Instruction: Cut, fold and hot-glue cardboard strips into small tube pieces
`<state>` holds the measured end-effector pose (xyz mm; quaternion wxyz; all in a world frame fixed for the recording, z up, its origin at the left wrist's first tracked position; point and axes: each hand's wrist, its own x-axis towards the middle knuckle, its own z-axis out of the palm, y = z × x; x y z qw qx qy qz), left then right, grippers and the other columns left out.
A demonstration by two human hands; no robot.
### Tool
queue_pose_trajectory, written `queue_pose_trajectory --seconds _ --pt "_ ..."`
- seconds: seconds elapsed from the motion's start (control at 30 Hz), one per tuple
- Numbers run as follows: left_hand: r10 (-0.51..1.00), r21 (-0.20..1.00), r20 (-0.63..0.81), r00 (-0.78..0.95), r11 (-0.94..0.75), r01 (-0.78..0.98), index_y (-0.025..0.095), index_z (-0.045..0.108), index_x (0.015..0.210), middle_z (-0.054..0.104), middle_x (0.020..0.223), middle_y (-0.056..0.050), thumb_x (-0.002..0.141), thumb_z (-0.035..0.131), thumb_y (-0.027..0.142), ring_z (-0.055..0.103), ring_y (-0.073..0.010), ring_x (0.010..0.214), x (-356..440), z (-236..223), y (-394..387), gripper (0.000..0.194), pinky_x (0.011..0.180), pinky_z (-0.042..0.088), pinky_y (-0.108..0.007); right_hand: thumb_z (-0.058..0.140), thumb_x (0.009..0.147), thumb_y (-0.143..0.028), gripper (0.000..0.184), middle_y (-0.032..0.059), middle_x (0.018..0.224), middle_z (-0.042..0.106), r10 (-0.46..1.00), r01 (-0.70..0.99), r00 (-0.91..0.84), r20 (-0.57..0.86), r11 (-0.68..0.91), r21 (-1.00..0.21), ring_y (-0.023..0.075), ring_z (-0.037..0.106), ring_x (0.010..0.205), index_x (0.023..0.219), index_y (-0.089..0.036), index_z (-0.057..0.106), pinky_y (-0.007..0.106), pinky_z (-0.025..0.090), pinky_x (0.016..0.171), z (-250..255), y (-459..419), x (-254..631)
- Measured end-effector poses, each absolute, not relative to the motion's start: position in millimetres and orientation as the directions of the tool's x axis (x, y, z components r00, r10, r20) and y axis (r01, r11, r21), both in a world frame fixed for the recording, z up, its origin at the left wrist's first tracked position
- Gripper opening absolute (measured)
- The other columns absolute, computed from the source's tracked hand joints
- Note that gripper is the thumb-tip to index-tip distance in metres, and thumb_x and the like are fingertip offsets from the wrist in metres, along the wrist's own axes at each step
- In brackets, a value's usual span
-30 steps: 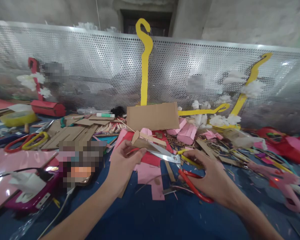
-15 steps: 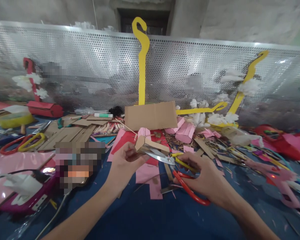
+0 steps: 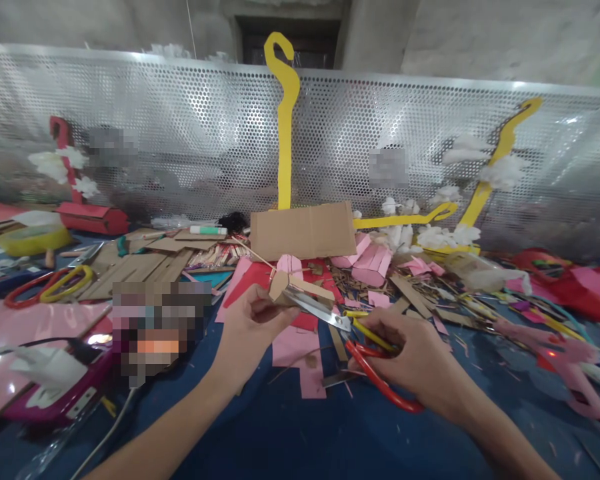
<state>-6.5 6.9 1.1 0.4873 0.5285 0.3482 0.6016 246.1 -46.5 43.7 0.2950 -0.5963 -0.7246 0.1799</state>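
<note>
My left hand (image 3: 253, 330) pinches a small folded piece of cardboard (image 3: 307, 288) near the middle of the table. In my right hand (image 3: 403, 347) is a pair of scissors (image 3: 375, 363) with one red and one yellow handle. Their blades lie along the lower edge of the cardboard piece and look nearly closed. Beneath the hands are pink paper (image 3: 300, 353) and red paper (image 3: 247, 287). Just beyond stands a larger cardboard panel (image 3: 303, 232) with a yellow hook-shaped strip (image 3: 285, 133) rising behind it.
On the right lies a pink glue gun (image 3: 555, 353). A purple power strip (image 3: 65, 393) with a white plug sits at left, near another pair of scissors (image 3: 50, 287) and a roll of tape (image 3: 33, 238). Scraps cover the blue table (image 3: 300, 440); a perforated metal panel (image 3: 195, 140) stands behind.
The scissor blades have come closer together along the cardboard piece, and the handles have shifted slightly. My left hand keeps its hold in nearly the same place.
</note>
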Motion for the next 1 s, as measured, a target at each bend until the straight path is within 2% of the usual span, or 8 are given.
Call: queue_pose_trajectory --seconds 0.13,0.3,0.5,0.6,0.7,0.87,1.0 --pt "0.954 0.935 0.297 0.037 -0.283 -0.212 0.022 0.063 0.086 0.083 0.101 -0.003 0.079 0.087 0.023 0.078 -0.0224 0.099 -7 2 7 0.025 0.093 0.059 -0.036 0.087 0.071 -0.045 0.029 -0.0008 0.072 0.074 0.961 0.749 -0.127 0.244 0.254 -0.611 0.0195 0.066 0.065 0.083 -0.022 0.075 0.026 0.05 0.054 43 -47 246" --pt "0.955 0.938 0.296 0.016 -0.288 -0.195 0.024 0.058 0.084 0.082 0.097 -0.003 0.08 0.086 0.024 0.078 -0.0232 0.097 -7 5 5 0.028 0.089 0.06 -0.036 0.085 0.071 -0.047 0.03 -0.0003 0.071 0.073 0.961 0.775 -0.105 0.258 0.241 -0.584 0.0202 0.066 0.064 0.084 -0.023 0.071 0.027 0.049 0.054 42 -45 244" --pt "0.949 0.929 0.315 -0.014 -0.311 -0.2 0.025 0.054 0.085 0.081 0.096 -0.002 0.081 0.086 0.025 0.077 -0.0231 0.097 -6 10 2 0.032 0.087 0.061 -0.036 0.084 0.072 -0.045 0.034 0.003 0.086 0.077 0.975 0.78 -0.073 0.211 0.188 -0.597 0.0257 0.072 0.078 0.094 -0.025 0.069 0.034 0.055 0.066 41 -46 241" --pt "0.948 0.923 0.317 -0.027 -0.315 -0.22 0.025 0.052 0.085 0.08 0.098 -0.002 0.081 0.086 0.025 0.077 -0.0235 0.098 -5 11 2 0.034 0.087 0.061 -0.036 0.084 0.072 -0.046 0.038 0.0049 0.091 0.078 0.979 0.774 -0.075 0.188 0.176 -0.608 0.0273 0.074 0.081 0.1 -0.026 0.067 0.035 0.057 0.068 39 -47 240" --pt "0.945 0.92 0.324 -0.051 -0.327 -0.216 0.024 0.055 0.088 0.08 0.101 -0.004 0.081 0.085 0.024 0.077 -0.0245 0.099 -6 12 2 0.031 0.089 0.061 -0.038 0.083 0.074 -0.047 0.04 0.0059 0.096 0.079 0.979 0.775 -0.076 0.19 0.177 -0.607 0.0281 0.075 0.084 0.103 -0.026 0.066 0.035 0.058 0.068 37 -48 240" --pt "0.944 0.925 0.33 -0.015 -0.326 -0.196 0.024 0.062 0.096 0.08 0.104 -0.005 0.084 0.081 0.025 0.076 -0.0254 0.102 -7 13 2 0.022 0.091 0.061 -0.039 0.085 0.071 -0.048 0.042 0.0034 0.093 0.079 0.97 0.785 -0.081 0.229 0.204 -0.584 0.0276 0.074 0.083 0.102 -0.027 0.067 0.037 0.058 0.071 35 -43 244" --pt "0.945 0.925 0.328 0.0 -0.321 -0.205 0.024 0.067 0.106 0.079 0.111 -0.007 0.085 0.081 0.027 0.075 -0.0259 0.106 -7 12 3 0.026 0.092 0.06 -0.039 0.087 0.07 -0.043 0.037 0.0024 0.089 0.078 0.958 0.764 -0.095 0.269 0.243 -0.597 0.0252 0.072 0.08 0.096 -0.025 0.069 0.034 0.057 0.069 35 -40 248"
